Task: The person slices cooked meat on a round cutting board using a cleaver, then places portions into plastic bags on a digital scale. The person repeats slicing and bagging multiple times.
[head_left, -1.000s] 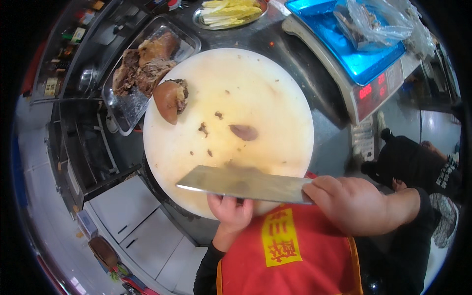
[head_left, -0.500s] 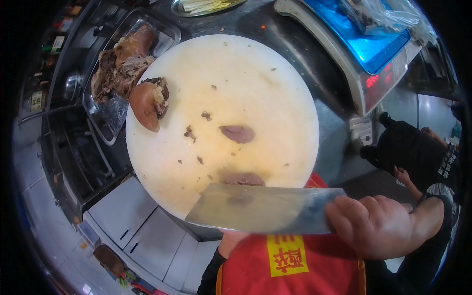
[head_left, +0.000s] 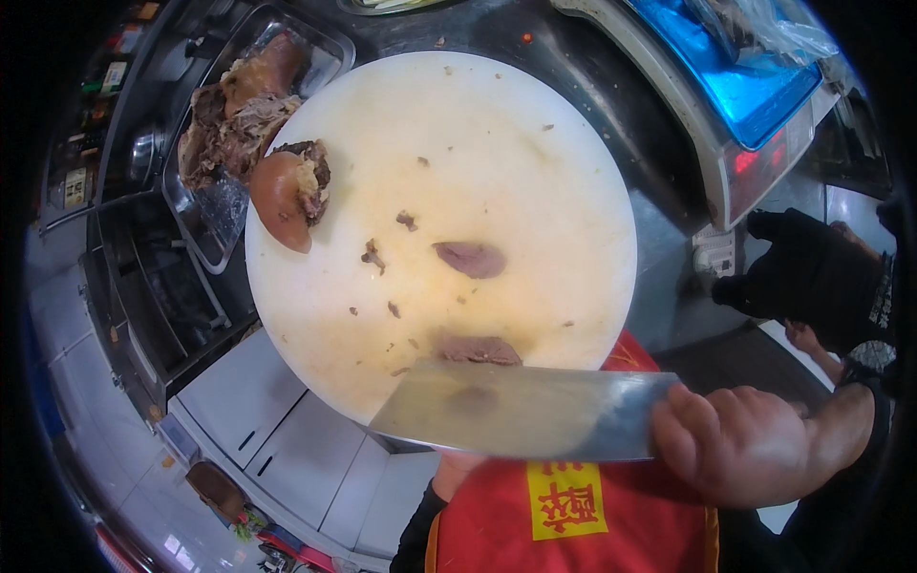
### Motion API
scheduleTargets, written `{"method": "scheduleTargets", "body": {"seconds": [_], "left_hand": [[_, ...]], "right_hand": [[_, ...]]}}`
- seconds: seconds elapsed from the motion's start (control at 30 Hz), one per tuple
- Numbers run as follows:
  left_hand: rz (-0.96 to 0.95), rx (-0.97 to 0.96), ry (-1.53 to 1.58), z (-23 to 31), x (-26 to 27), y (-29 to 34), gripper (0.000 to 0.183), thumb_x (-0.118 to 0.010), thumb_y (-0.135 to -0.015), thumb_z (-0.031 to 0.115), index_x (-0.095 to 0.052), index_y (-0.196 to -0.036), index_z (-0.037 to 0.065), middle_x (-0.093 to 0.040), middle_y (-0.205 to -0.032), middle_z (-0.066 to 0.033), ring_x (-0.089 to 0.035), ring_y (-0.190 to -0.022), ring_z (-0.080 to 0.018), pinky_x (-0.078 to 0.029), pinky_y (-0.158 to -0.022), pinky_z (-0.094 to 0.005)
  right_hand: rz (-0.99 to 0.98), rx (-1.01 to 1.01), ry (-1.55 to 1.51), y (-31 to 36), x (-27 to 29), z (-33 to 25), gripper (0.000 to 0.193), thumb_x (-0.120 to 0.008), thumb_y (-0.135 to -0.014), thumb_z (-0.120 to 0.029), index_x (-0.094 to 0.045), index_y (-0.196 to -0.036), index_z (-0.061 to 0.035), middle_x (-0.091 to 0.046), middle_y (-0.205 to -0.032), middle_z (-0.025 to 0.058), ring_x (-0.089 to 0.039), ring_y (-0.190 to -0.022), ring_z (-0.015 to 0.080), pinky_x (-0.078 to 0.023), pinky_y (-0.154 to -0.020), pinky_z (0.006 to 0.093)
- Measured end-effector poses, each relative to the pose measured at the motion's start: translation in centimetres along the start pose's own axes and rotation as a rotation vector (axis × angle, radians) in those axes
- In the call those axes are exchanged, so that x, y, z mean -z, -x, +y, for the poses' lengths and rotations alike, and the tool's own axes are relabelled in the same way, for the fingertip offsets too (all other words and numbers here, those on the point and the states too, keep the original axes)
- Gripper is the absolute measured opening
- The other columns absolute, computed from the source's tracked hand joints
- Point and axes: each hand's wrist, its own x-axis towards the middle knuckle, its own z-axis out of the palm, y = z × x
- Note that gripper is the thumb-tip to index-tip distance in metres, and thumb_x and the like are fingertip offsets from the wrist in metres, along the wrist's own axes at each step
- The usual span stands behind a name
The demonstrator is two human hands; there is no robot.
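I see a broad, smooth metal cleaver (head_left: 525, 413), gripped at one end by the right hand (head_left: 734, 445), fingers curled tightly. Beyond the blade, a grainy brown meat piece (head_left: 484, 350) lies on the round white board (head_left: 535, 143). The left hand (head_left: 460, 464) is mostly hidden; its grip I cannot tell.

your head-worn fisheye looks steeply down from above your red apron (head_left: 659, 516), near the round white cutting board (head_left: 506, 181) that fills its middle; toward the dark, bending rim, the blurred shelving (head_left: 115, 115) at upper left seems farther off.
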Motion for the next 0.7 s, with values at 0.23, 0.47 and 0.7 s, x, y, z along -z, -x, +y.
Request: {"method": "scheduleTargets", "body": {"seconds": [0.23,0.47,0.7], "left_hand": [[0.003,0.033,0.103,0.0,-0.3,-0.3,0.051,-0.044,-0.078,0.048,-0.048,-0.102,0.004,-0.051,-0.104,-0.0154,-0.048,-0.092,-0.0289,-0.04,-0.083,-0.039],[-0.007,0.086,0.243,0.3,-0.5,-0.6,0.055,-0.04,-0.079,0.053,-0.047,-0.104,0.004,-0.05,-0.105,-0.0155,-0.048,-0.094,-0.0284,-0.04,-0.084,-0.0394],[-0.017,0.15,0.391,0.7,-1.1,-0.9,0.06,-0.036,-0.08,0.058,-0.045,-0.106,0.004,-0.05,-0.106,-0.0156,-0.047,-0.095,-0.0279,-0.039,-0.085,-0.0398]], "right_hand": [[0.07,0.041,-0.011,-0.7,-0.5,0.7,0.025,-0.063,-0.078,-0.016,-0.049,-0.093,-0.0025,-0.052,-0.07,0.0069,-0.056,-0.052,0.0137,-0.045,-0.039,0.0222],[0.036,0.064,-0.043,-1.3,-0.2,0.9,0.021,-0.062,-0.079,-0.015,-0.049,-0.09,-0.0027,-0.051,-0.068,0.0063,-0.056,-0.052,0.0135,-0.044,-0.039,0.0225],[-0.001,0.108,-0.122,-1.8,-0.1,1.5,0.02,-0.061,-0.08,-0.016,-0.049,-0.089,-0.0019,-0.052,-0.067,0.0058,-0.055,-0.052,0.0126,-0.043,-0.038,0.0222]]}}
